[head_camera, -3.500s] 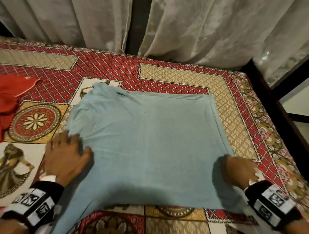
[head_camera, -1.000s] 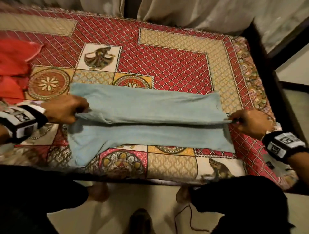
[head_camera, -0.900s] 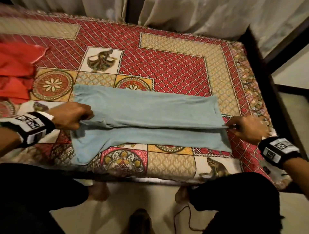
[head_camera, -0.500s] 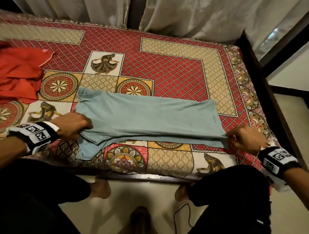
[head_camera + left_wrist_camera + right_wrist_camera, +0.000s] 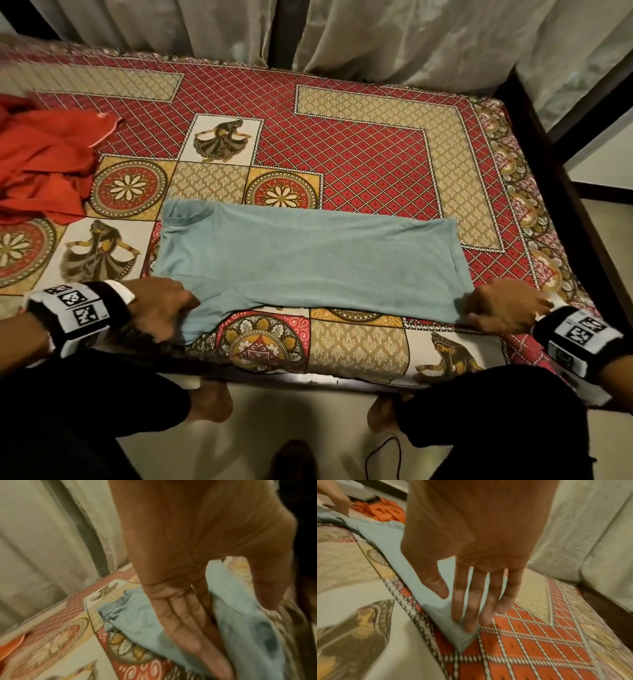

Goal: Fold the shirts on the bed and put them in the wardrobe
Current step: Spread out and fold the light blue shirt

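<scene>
A light blue shirt [image 5: 308, 263] lies folded in half lengthwise across the front of the bed, collar to the left. My left hand [image 5: 161, 305] rests on its near left edge by the sleeve. In the left wrist view its fingers [image 5: 181, 622] lie straight on the blue cloth [image 5: 137, 615], with the thumb held apart. My right hand [image 5: 500, 305] is at the near right corner. In the right wrist view its fingers [image 5: 471, 601] are straight and spread, tips touching the shirt's corner [image 5: 464, 637]. A crumpled red shirt [image 5: 41, 164] lies at the far left.
A red and gold patterned sheet [image 5: 359, 154] covers the bed. Pale curtains [image 5: 411, 37] hang behind it. A dark wooden bed frame [image 5: 548, 144] runs along the right side. My legs in dark trousers stand at the front edge, and a thin cable [image 5: 383, 452] lies on the floor.
Both hands pulled the shirt's far edge over to the near edge, folding it in half. The pinching fingers have since straightened and now rest on the cloth.
</scene>
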Available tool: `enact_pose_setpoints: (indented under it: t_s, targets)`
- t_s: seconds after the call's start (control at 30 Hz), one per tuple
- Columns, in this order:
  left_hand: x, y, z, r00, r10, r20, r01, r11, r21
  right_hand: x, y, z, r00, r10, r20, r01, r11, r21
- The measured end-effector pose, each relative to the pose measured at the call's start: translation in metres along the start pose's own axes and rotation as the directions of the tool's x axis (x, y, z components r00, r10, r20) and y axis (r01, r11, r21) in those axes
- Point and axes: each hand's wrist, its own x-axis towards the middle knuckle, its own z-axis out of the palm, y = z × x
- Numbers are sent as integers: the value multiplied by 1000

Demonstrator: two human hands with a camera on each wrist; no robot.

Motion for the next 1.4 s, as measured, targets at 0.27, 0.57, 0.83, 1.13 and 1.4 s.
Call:
enact_pose_setpoints:
  t_s: [0.27,0.57,0.83,1.13,1.4]
  targets:
    - [52,-32,-44,787,-93,-610,-4,988,-155,77,-135,-55,887,-227,-403,249,969,1]
    - [87,-81,-3,630,-316,-710,-36,901,-432,116,-306,-6,890,-45,-454,173,954,246]
    - [97,-117,17,683,-377,-626,50,879,-475,152,-422,-66,847,-95,-522,311,886,344]
    - [100,-123,7,673,-372,-639,78,895,-439,144,-471,-40,867,-184,-464,330,908,258]
    - [111,-125,12,703,-432,-565,154,868,-472,129,-470,-31,844,-327,-426,472,829,299]
